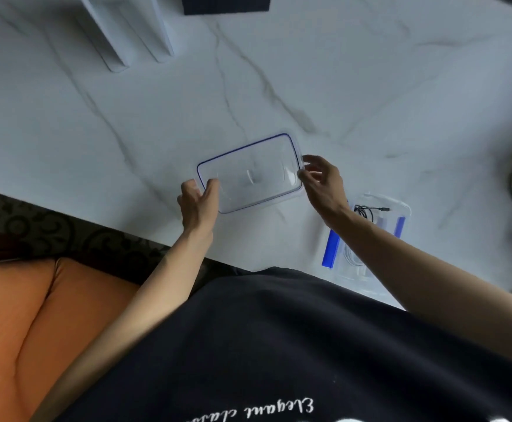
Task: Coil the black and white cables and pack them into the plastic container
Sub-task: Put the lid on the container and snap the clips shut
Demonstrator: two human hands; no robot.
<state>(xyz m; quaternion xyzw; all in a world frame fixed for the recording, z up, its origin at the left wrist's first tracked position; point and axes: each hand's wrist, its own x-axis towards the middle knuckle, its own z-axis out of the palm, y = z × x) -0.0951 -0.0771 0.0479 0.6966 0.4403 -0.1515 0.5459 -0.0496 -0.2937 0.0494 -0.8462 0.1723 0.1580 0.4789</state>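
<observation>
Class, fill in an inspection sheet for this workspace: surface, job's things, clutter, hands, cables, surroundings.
Surface: white marble-patterned table, grey veins.
Job's things: clear plastic lid with blue seal, held at both ends; clear plastic container with blue clips to the right, partly behind the right forearm.
Clutter: white slatted object and dark box at far edge.
Hands: left hand and right hand grip the lid.
Cables: black cable and white cable inside container.
Surroundings: orange seat, patterned floor.
</observation>
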